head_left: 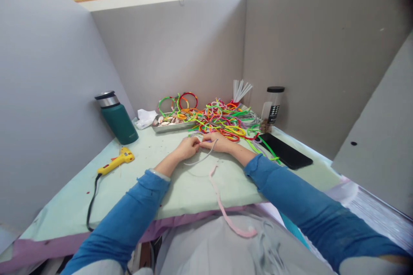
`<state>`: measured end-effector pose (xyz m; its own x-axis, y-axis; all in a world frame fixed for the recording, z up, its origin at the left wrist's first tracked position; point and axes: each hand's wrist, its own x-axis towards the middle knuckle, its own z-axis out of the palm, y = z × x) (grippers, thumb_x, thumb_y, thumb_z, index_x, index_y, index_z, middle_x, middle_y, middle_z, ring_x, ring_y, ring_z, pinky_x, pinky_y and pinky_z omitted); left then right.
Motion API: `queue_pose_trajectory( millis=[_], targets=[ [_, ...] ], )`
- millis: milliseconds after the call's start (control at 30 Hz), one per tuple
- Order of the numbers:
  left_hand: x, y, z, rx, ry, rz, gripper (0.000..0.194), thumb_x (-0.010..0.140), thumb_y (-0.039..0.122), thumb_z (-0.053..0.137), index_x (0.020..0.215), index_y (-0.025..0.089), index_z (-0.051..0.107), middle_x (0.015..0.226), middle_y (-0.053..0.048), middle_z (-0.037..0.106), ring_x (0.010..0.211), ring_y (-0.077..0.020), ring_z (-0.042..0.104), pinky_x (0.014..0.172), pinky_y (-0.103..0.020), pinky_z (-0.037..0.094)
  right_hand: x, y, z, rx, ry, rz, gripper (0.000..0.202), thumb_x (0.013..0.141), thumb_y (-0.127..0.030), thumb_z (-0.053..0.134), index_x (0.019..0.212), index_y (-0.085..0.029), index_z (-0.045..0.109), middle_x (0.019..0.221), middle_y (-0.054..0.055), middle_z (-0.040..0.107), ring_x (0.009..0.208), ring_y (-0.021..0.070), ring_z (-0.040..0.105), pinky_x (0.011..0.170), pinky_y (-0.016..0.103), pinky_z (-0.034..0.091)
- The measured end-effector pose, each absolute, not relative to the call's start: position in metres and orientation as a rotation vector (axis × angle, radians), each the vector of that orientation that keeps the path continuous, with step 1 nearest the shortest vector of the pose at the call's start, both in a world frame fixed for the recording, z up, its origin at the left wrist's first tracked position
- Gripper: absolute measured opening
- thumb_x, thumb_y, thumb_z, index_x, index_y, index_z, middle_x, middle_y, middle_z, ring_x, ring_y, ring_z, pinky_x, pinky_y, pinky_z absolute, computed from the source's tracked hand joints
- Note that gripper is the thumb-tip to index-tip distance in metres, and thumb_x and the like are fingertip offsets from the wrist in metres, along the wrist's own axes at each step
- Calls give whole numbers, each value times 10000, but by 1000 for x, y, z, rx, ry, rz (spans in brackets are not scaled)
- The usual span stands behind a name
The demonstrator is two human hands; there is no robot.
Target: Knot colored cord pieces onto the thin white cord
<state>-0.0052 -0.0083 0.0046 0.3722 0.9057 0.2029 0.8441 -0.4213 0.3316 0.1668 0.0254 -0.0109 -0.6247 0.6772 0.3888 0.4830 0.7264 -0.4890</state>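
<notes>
Nearest you, a soft pink strip [222, 206] is trailing from the tabletop [180, 195] into your lap, between two blue sleeves. Further in, your right hand [215, 142] is pinching a thin pale cord [206, 156], which is curving off the fingers, above the table, towards your left wrist. Your left hand [188, 148] is meeting it, fingertips bunching together against the right's; whether they're clamping the cord too, I can't tell.

Off left, a yellow plastic glue gun [116, 161] is lying on its side, its small label too blurred to read. Right, a flat black phone [285, 150] is resting under stray green strands. Behind the glue gun, a teal metal bottle [119, 120] is standing, its faint mark illegible.

Past your hands, a shallow metal tray [174, 128] is holding shell-like pieces beside a tangled heap of bright, bendy stems [219, 116]. Next to that, a clear jar [266, 111] is wearing a black cap and a black label, white-patterned and unreadable. Red and green rings [196, 101] are rising behind the tray.
</notes>
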Motion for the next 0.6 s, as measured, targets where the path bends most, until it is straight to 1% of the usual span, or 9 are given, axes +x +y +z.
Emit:
queue_pose_trajectory(
  millis=[167, 600],
  targets=[
    [-6, -8, 4, 2443, 1564, 561, 188, 784, 232, 447, 758, 152, 616, 603, -10, 606, 572, -124, 526, 590, -218, 378, 167, 23, -10, -906, -2368, 471, 296, 776, -374, 509, 720, -114, 638, 614, -10, 546, 567, 76, 420, 526, 192, 259],
    [-6, -8, 3, 2363, 1533, 604, 217, 786, 274, 449, 726, 146, 613, 592, -10, 604, 538, -111, 521, 571, -207, 401, 167, 25, -12, -917, -2348, 489, 321, 773, -401, 503, 712, -114, 633, 585, -20, 518, 555, 74, 412, 512, 191, 248]
  ],
)
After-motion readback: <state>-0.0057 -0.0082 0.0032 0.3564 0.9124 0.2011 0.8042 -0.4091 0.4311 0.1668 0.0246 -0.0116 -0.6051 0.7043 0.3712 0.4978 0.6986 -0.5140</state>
